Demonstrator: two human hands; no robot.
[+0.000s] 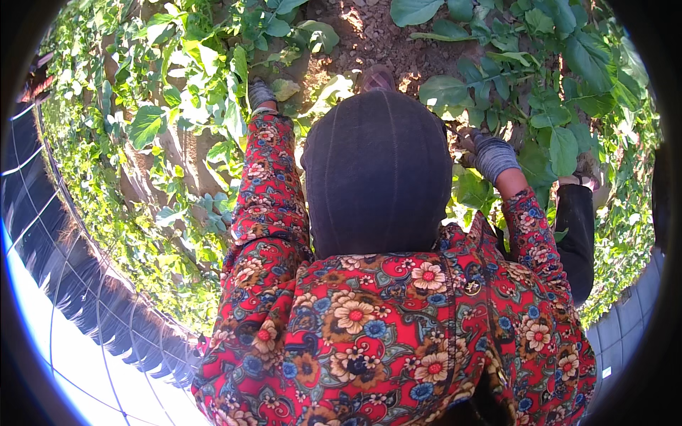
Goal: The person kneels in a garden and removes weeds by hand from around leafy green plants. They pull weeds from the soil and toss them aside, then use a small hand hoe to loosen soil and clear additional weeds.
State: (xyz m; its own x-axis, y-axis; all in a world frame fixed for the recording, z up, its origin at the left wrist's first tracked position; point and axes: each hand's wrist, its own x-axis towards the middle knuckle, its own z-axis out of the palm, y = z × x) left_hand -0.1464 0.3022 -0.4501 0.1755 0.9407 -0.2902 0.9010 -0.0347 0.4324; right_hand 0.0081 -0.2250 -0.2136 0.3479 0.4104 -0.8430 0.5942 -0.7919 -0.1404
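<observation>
My left hand (261, 95), in a grey striped knit glove, reaches down among green leaves (234, 106) at the upper left. Its fingers are mostly hidden by foliage and shade. My right hand (493, 154), in a matching grey glove, is low at the base of broad lobed leaves (482, 90) on the right. The fingers point inward and look soil-dark. Whether they grip a stem is not clear. Between the arms rises my bent knee in dark trousers (375, 175), with a shoe (378, 78) just beyond it on the soil.
Leafy plants (154, 128) spread along both sides of a strip of brown soil (367, 34). My other leg (575, 239), in black, is at the right. My red floral jacket (373, 330) fills the lower middle. Wire mesh (80, 277) and dark sheeting (32, 186) border the left.
</observation>
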